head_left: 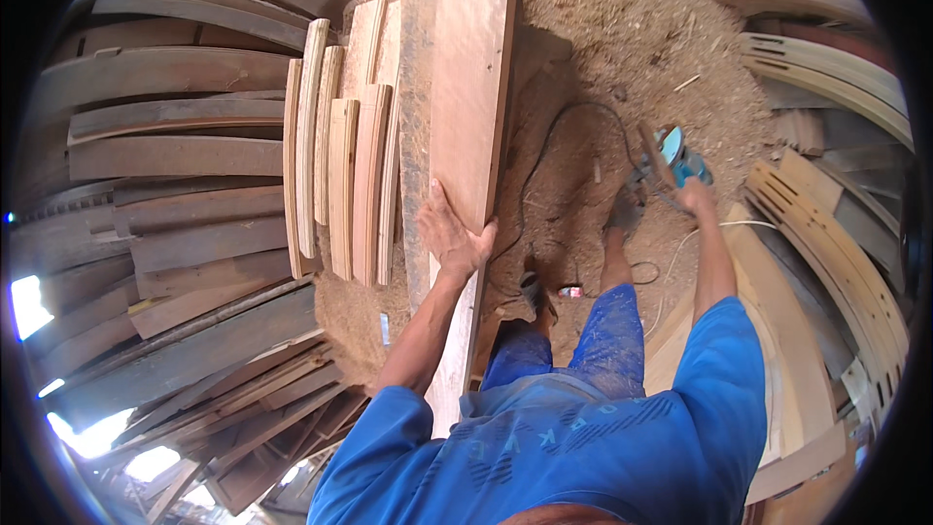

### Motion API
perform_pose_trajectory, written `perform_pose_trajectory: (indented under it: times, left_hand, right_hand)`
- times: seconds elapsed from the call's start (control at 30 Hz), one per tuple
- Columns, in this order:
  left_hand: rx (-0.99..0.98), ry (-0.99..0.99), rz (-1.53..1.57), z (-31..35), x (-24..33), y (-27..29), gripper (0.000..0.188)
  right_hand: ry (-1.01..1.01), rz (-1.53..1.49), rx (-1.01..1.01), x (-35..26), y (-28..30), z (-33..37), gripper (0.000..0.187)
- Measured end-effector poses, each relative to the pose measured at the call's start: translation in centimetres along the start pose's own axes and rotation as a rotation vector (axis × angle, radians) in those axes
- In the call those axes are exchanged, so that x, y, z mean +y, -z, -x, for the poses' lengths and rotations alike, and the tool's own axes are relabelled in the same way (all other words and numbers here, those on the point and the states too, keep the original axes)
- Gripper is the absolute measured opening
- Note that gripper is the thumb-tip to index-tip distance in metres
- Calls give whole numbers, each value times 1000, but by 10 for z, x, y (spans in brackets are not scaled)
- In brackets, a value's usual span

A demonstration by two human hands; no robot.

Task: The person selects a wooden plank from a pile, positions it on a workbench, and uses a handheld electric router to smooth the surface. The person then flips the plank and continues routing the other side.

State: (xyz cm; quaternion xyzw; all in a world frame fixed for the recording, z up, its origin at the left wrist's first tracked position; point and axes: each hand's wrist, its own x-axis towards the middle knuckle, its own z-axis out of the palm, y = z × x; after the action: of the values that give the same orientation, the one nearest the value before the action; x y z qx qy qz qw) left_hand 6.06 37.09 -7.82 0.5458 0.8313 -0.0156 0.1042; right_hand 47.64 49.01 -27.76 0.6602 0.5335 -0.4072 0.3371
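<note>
- Across the long pale plank (471,87), which runs up the middle of the view just left of the legs, the left hand (455,238) lies with fingers spread and thumb apart, pressing on it rather than closing round it.
- No clamp shows on the plank, so a sideways push could slide it under that palm.
- Off to the right, low beside the right foot (627,209), the right hand (693,196) appears closed on a teal power tool (673,144); the exact finger wrap is too small to make out.
- Whether the tool is running cannot be told; if it is, a slip of that one-handed hold could bring it against the foot.
- The dark cord (546,151) loops over the sawdust (603,58) between tool and plank, and could snag a foot or tug the tool off line.
- Loose sawdust underfoot could cost the person their footing.
- Left of the plank, the curved slats (342,151) stand close by; a shifting plank could knock them.
</note>
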Motion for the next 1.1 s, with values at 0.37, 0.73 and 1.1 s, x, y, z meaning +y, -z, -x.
perform_pose_trajectory:
  times: [0.37,0.73,1.1]
  left_hand:
    - [201,-62,-63,2,-2,-14,113]
    - [-966,-304,1527,127,66,-36,95]
    - [-931,-565,1568,145,10,112,93]
  right_hand:
    - [338,-1373,-80,-16,-55,183,29]
    - [770,-1352,238,-99,-33,443,47]
    - [1098,-412,541,-173,-23,593,61]
